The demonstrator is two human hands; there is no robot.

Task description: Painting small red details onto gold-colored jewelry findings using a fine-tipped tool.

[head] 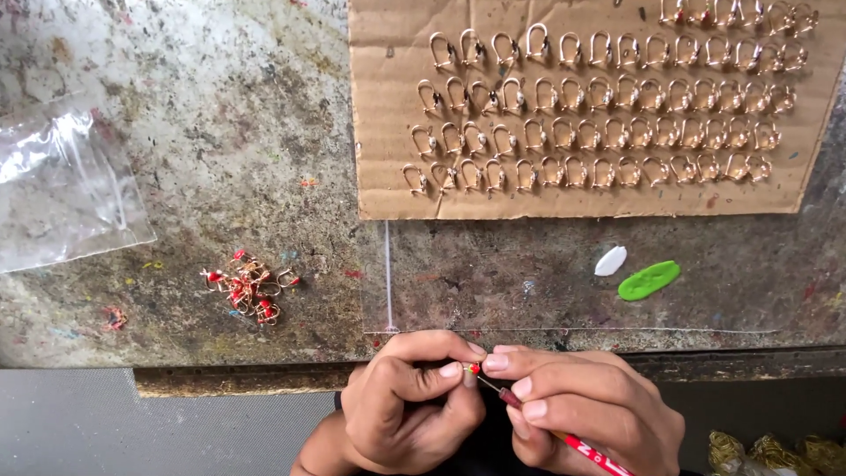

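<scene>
One small gold ring with a red dot (473, 368) sits pinched in our left hand (405, 410) at the table's near edge; our right hand (586, 405) grips a red-handled fine brush (564, 438), tip touching it. Red-dotted rings (249, 286) lie left; gold rings (608, 97) line the cardboard (388, 189).

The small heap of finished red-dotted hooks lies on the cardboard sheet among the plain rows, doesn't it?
Not quite: in the head view the heap of red-dotted hooks lies on the bare stained worktop, left of and below the cardboard sheet. Only the plain hooks sit in rows on the cardboard.
</scene>
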